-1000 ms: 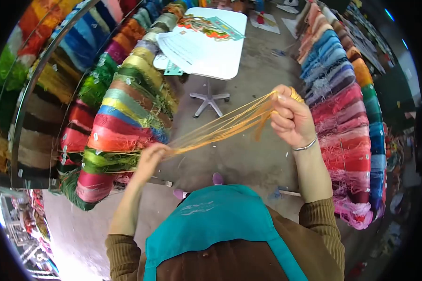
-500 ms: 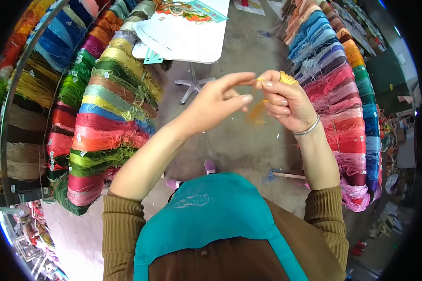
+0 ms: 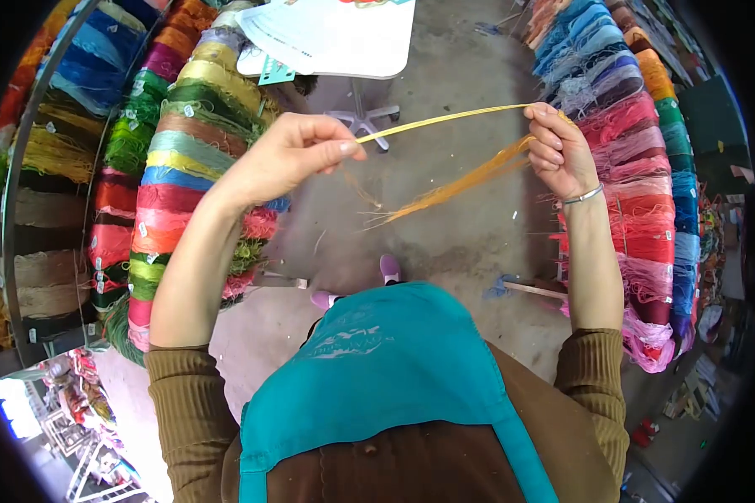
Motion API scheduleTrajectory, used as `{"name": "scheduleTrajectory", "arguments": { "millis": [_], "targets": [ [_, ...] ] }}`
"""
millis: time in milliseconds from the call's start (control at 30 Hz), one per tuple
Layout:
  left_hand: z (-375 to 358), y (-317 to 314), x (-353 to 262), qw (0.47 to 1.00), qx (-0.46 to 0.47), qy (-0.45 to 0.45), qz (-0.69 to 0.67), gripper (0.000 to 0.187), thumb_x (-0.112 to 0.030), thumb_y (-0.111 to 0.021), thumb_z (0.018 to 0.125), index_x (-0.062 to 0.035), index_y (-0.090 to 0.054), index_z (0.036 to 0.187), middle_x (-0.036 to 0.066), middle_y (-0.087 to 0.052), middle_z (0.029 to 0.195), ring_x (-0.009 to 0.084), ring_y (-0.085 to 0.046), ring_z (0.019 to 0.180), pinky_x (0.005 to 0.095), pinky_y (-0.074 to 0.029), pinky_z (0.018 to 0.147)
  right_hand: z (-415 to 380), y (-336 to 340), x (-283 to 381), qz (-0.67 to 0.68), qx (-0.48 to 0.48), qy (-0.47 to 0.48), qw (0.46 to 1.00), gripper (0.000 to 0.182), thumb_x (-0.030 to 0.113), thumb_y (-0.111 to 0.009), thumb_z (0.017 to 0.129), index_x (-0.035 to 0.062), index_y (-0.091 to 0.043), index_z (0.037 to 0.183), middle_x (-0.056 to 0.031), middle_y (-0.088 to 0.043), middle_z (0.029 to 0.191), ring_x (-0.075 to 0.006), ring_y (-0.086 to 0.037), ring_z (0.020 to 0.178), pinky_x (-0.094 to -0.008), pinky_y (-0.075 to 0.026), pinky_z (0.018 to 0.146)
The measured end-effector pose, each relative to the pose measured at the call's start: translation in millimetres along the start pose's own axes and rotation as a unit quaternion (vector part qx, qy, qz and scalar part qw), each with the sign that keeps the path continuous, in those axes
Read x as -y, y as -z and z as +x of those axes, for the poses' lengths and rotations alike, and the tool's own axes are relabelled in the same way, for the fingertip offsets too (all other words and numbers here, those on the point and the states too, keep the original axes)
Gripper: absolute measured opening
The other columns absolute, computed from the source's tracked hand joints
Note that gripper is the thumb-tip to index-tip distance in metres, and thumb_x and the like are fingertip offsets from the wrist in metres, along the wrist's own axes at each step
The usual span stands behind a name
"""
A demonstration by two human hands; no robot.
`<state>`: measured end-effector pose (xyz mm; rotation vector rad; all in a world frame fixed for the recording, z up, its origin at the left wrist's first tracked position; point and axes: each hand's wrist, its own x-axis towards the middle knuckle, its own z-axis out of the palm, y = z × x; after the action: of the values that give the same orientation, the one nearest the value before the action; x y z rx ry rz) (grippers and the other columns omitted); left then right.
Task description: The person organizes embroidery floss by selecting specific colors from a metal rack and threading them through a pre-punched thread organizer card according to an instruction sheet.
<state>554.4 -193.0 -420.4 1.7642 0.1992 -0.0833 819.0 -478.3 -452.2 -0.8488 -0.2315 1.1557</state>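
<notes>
A yellow thread strand [image 3: 445, 118] is stretched between my two hands, rising slightly to the right. My left hand [image 3: 298, 158] pinches its left end between thumb and fingertips. At the other end, my right hand [image 3: 559, 151] is closed around the strand. From that same hand a golden-orange thread bundle [image 3: 461, 184] trails down to the left, its frayed tips loose in the air. A few thin fibres dangle below my left hand.
Racks of coloured thread skeins stand on both sides, the left skeins [image 3: 180, 197] and the right skeins [image 3: 637, 201]. Ahead is a white table [image 3: 344, 50] on a wheeled base [image 3: 362, 117]. A stick with a blue end [image 3: 528, 289] lies on the floor at right.
My hands were close together and are now wide apart, the left moved left and the right moved right. The yellow strand is drawn out between them, and the orange bundle hangs further left.
</notes>
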Motion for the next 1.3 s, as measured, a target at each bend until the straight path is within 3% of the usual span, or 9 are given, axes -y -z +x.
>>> {"name": "scheduleTrajectory", "arguments": {
  "millis": [133, 233, 467, 600, 767, 1000, 1167, 1267, 1300],
  "targets": [
    [-19, 17, -3, 0.997, -0.055, 0.023, 0.050, 0.023, -0.023, -0.064, 0.094, -0.0008, -0.069, 0.094, -0.001, -0.066, 0.083, 0.0044, -0.051, 0.070, 0.0206, -0.044, 0.065, 16, 3, -17, -0.024, 0.041, -0.027, 0.998, 0.017, 0.012, -0.050, 0.099, 0.0003, -0.059, 0.107, 0.0059, -0.040, 0.058, -0.0022, -0.029, 0.040, -0.0177, -0.022, 0.035],
    [-31, 20, -10, 0.993, -0.117, 0.008, -0.014, 0.021, -0.022, -0.062, 0.095, -0.0021, -0.069, 0.094, -0.001, -0.065, 0.080, 0.0038, -0.051, 0.066, 0.0200, -0.042, 0.060, 26, 0, -31, -0.133, -0.071, -0.020, 0.988, 0.025, 0.017, -0.057, 0.095, -0.0019, -0.062, 0.112, -0.0116, -0.071, 0.096, -0.0040, -0.047, 0.048, -0.0159, -0.033, 0.039],
    [-55, 35, -21, 0.948, -0.208, -0.019, -0.242, 0.025, -0.022, -0.059, 0.097, 0.0004, -0.064, 0.104, -0.003, -0.054, 0.066, 0.0060, -0.047, 0.051, 0.0191, -0.040, 0.048, 60, 13, -61, -0.096, -0.144, -0.049, 0.984, 0.023, 0.017, -0.058, 0.095, -0.0013, -0.063, 0.108, -0.0167, -0.070, 0.105, -0.0050, -0.047, 0.051, -0.0159, -0.036, 0.044],
    [-43, 16, -6, 0.924, -0.198, -0.004, -0.326, 0.024, -0.023, -0.061, 0.095, -0.0040, -0.065, 0.109, 0.006, -0.068, 0.111, 0.0139, -0.062, 0.104, 0.0304, -0.055, 0.084, 64, -50, -82, -0.132, -0.011, -0.070, 0.989, 0.018, 0.016, -0.060, 0.094, 0.0018, -0.065, 0.104, -0.0156, -0.070, 0.106, -0.0054, -0.046, 0.051, -0.0172, -0.036, 0.044],
    [-30, -19, -7, 0.921, -0.186, 0.025, -0.340, 0.027, -0.026, -0.062, 0.094, -0.0073, -0.065, 0.113, 0.003, -0.066, 0.111, 0.0119, -0.059, 0.107, 0.0331, -0.050, 0.087, 59, -138, -105, -0.191, 0.116, -0.056, 0.973, 0.024, 0.017, -0.065, 0.090, 0.0015, -0.063, 0.109, -0.0115, -0.069, 0.107, -0.0093, -0.064, 0.064, -0.0168, -0.044, 0.047],
    [-37, -30, -2, 0.939, -0.175, 0.022, -0.296, 0.036, -0.027, -0.057, 0.096, -0.0035, -0.060, 0.123, 0.005, -0.062, 0.116, 0.0120, -0.058, 0.104, 0.0328, -0.048, 0.090, 68, -156, -110, -0.197, 0.178, -0.173, 0.948, 0.011, 0.015, -0.065, 0.090, 0.0037, -0.062, 0.091, 0.0015, -0.056, 0.064, -0.0030, -0.043, 0.048, -0.0187, -0.028, 0.040],
    [-49, -33, 10, 0.963, -0.181, 0.047, -0.193, 0.033, -0.020, -0.055, 0.096, -0.0057, -0.061, 0.124, 0.004, -0.064, 0.106, 0.0100, -0.056, 0.101, 0.0290, -0.048, 0.086, 77, -151, -96, -0.409, 0.188, -0.264, 0.853, 0.012, 0.015, -0.063, 0.090, 0.0036, -0.060, 0.088, 0.0012, -0.053, 0.060, -0.0054, -0.046, 0.044, -0.0209, -0.033, 0.040],
    [-45, -31, 42, 0.976, -0.167, 0.037, -0.132, 0.029, -0.019, -0.055, 0.096, -0.0043, -0.065, 0.119, 0.004, -0.065, 0.105, 0.0091, -0.056, 0.099, 0.0264, -0.047, 0.084, 82, -152, -97, -0.761, 0.227, -0.127, 0.595, 0.016, 0.014, -0.060, 0.089, -0.0016, -0.061, 0.086, -0.0040, -0.057, 0.060, -0.0111, -0.055, 0.045, -0.0273, -0.045, 0.042],
    [-47, -29, 45, 0.981, -0.156, 0.045, -0.111, 0.031, -0.022, -0.056, 0.095, -0.0067, -0.065, 0.120, 0.001, -0.065, 0.113, 0.0089, -0.055, 0.102, 0.0276, -0.044, 0.090, 83, -157, -96, -0.762, 0.230, -0.129, 0.591, 0.016, 0.014, -0.060, 0.089, -0.0016, -0.061, 0.086, -0.0040, -0.057, 0.060, -0.0111, -0.055, 0.045, -0.0273, -0.045, 0.042]
  ]
}}
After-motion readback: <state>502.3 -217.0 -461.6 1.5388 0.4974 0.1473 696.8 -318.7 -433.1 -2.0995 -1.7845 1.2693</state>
